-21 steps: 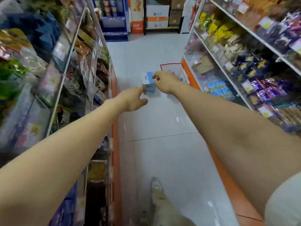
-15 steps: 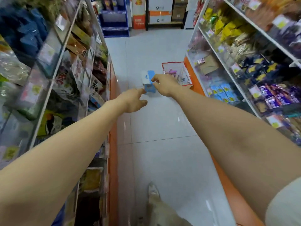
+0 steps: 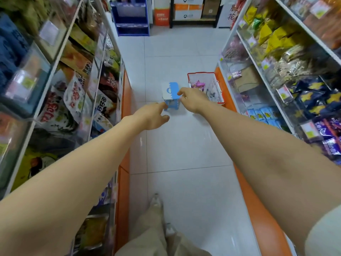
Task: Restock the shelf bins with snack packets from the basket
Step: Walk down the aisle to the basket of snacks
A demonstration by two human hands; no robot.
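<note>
**Change from half a second earlier.** We have drawn nearer along the aisle. The basket shows a little larger, and both arms keep the same forward reach.

**Item 1, basket.** Red rim, white slatted walls. It stands on the floor at 1 o'clock, just beside the orange shelf base. Its open top faces up. Its long axis runs along the aisle, with the far end toward 11 o'clock and the near end toward 5. Pink snack packets lie inside.

**Item 2, left hand.** The forefinger is straight, with its tip at the lower corner of the blue-and-white stool. The thumb is spread and the other fingers are loosely curled, holding nothing.

**Item 3, right hand.** Forefinger and thumb are close together at the stool's top edge, at 12 o'clock. We cannot tell whether they pinch it or merely overlap it in view.

**Item 4, shelf bins.** Clear-fronted, at 3 o'clock, holding blue packets.
</note>
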